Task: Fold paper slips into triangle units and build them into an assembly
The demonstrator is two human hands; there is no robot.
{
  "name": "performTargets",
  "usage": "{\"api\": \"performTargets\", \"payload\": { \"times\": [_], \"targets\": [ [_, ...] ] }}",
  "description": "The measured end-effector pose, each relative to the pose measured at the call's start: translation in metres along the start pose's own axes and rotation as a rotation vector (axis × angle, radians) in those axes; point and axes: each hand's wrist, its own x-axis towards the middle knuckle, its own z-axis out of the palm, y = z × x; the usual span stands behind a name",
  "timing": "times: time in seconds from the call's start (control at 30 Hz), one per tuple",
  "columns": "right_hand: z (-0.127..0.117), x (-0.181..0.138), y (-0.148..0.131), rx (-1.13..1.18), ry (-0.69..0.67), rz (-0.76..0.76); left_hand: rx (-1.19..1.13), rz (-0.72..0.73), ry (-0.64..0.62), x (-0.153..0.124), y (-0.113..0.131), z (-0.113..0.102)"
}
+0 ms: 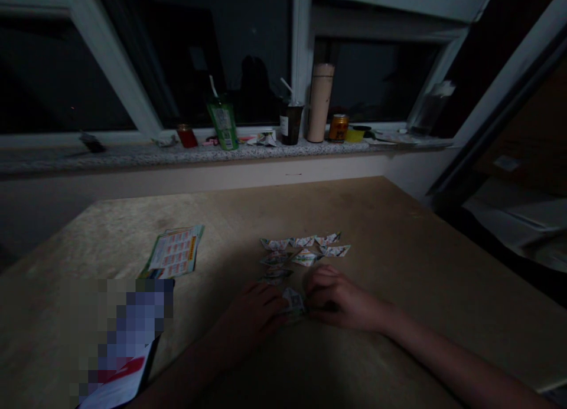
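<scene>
Several folded paper pieces [306, 257] look finished, grouped well in from the far edge of the tabletop [398, 261]. Nearer, one paper [293, 301], seemingly part-folded, lies between the left hand [254, 308] and right hand [339, 297] — fingers bent, any grip too dark to tell. Flat printed sheets [175, 252] toward the left edge appear unfolded.

We see only part of a printed paper piece [293, 301], its sides hidden by the left hand [256, 307] and right hand [335, 297]. We cannot read the small print on the stacked cards [175, 249]. Coarse blocks obscure a flat device [121, 376], cut off by the bottom edge.
</scene>
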Motion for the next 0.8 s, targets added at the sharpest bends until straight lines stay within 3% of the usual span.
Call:
{"api": "performTargets", "payload": {
  "times": [0.27, 0.6, 0.8],
  "targets": [
    [0.009, -0.002, 0.004, 0.071, 0.067, 0.042, 0.014, 0.003, 0.001, -0.001, -0.005, 0.006],
    [0.021, 0.004, -0.004, -0.282, -0.041, 0.051, 0.101, -0.01, -0.035, 0.005, -0.001, 0.007],
    [0.027, 0.008, 0.003, -0.352, -0.055, 0.011, 0.112, -0.015, -0.025, 0.002, -0.002, 0.014]
  ]
}}
